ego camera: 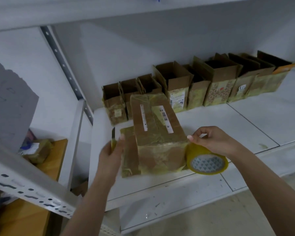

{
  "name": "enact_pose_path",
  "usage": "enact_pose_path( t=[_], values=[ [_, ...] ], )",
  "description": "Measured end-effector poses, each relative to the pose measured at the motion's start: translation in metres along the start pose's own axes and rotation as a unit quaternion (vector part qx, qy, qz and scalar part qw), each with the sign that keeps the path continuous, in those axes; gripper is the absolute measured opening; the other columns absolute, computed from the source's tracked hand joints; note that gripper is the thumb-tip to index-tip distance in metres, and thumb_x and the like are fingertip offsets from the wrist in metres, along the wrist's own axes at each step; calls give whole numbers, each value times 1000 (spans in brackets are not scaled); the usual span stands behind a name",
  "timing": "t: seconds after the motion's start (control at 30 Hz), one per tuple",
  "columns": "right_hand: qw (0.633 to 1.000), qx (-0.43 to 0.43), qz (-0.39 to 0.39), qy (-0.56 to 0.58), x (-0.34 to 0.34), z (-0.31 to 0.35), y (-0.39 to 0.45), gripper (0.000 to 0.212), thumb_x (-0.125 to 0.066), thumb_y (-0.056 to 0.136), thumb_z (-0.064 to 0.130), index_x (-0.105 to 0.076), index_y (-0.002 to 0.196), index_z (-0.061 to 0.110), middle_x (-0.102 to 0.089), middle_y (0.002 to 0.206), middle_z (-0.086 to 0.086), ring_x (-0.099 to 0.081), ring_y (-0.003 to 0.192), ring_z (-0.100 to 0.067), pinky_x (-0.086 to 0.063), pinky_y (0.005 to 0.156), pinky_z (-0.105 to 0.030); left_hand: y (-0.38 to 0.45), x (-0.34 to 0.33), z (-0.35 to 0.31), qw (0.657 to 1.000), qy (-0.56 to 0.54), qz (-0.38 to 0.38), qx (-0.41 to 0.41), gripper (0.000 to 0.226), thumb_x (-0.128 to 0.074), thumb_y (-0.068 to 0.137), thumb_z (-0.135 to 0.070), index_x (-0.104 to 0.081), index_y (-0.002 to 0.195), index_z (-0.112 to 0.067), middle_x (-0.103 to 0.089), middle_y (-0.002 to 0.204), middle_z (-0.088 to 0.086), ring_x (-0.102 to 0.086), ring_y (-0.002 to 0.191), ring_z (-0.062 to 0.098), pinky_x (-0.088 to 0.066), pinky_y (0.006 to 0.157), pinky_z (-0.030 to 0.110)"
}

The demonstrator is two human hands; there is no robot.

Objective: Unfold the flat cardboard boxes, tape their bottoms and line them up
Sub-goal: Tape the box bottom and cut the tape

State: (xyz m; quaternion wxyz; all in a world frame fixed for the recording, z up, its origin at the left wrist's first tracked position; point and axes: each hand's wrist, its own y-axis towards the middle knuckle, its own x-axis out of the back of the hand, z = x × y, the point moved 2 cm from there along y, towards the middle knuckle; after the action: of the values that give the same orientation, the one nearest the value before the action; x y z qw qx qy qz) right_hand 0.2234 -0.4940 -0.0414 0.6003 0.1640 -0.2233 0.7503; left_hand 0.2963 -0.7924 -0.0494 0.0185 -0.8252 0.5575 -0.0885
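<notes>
Here, on the white shelf (211, 126), the left hand (111, 154) gripped what appeared to be a yellow-handled cutter (113, 138) beside the overturned cardboard box (157, 133); the right hand (213, 140) pinched the tape roll (206, 160) against the box's right corner. Behind stood a row of open boxes (194, 84).
</notes>
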Motion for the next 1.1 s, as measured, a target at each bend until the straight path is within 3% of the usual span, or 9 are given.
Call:
enact_pose_path(
  t=[0.03,0.1,0.17,0.3,0.6,0.73,0.87,1.0,1.1],
  values=[
    [1000,-1,0,-1,0,0,-1,54,-65,57,69,-70,81,21,-70,86,-3,-67,80,-17,-53,75,-31,1,-1,-21,998,19,24,-54,37,-46,92,-56,-54,77,-23,-54,51,-7,-45,46,-1,-49,50,20],
    [1000,-2,7,1,-1,0,0,52,-66,62,66,-71,83,19,-70,87,-1,-67,79,-15,-53,75,-28,0,-18,-60,981,64,107,-151,41,-36,99,-53,-52,79,-21,-51,56,-14,-42,46,-2,-34,48,14],
    [1000,-6,16,-2,-1,2,1,50,-67,66,64,-71,85,18,-71,87,-3,-68,78,-16,-55,76,-30,-2,-49,-88,950,109,211,-201,45,-31,101,-50,-52,80,-18,-52,61,-11,-44,48,4,-39,47,17],
    [999,-1,45,9,0,3,0,54,-67,63,64,-70,84,15,-72,86,-9,-69,78,-20,-57,79,-36,2,-108,-100,908,171,362,-126,43,-33,106,-33,-58,79,-12,-60,57,-5,-53,47,10,-46,47,19],
    [972,-1,145,187,18,-24,-13,44,-67,76,27,-66,119,16,-71,105,-16,-68,98,-31,-53,85,-37,17,-111,-67,922,155,341,-101,41,-36,104,-42,-55,87,-11,-60,55,0,-46,38,10,-38,41,19],
    [985,-2,130,112,12,-26,-3,34,-75,77,33,-69,108,21,-71,89,-11,-69,80,-20,-56,71,-27,14,-113,-67,917,177,336,-122,39,-33,105,-39,-52,87,-11,-60,54,0,-46,38,10,-37,40,19],
    [993,-13,115,32,3,-29,3,31,-75,79,41,-69,102,21,-71,93,-7,-69,85,-18,-58,80,-32,11,-112,-70,914,184,337,-134,37,-31,105,-38,-50,87,-11,-60,55,-1,-49,39,9,-39,41,18],
    [992,11,111,51,12,-31,-5,43,-71,71,50,-72,101,21,-74,97,-9,-71,91,-24,-59,84,-37,6,-114,-76,886,249,371,-123,38,-36,104,-37,-54,82,-12,-60,61,-3,-54,48,7,-43,48,15],
    [992,25,107,67,24,-33,-10,25,-68,83,39,-75,101,23,-75,97,-5,-72,91,-22,-58,81,-31,1,-117,-87,840,336,407,-127,38,-38,104,-35,-55,78,-14,-57,69,-4,-55,53,3,-43,53,12]
  ],
)
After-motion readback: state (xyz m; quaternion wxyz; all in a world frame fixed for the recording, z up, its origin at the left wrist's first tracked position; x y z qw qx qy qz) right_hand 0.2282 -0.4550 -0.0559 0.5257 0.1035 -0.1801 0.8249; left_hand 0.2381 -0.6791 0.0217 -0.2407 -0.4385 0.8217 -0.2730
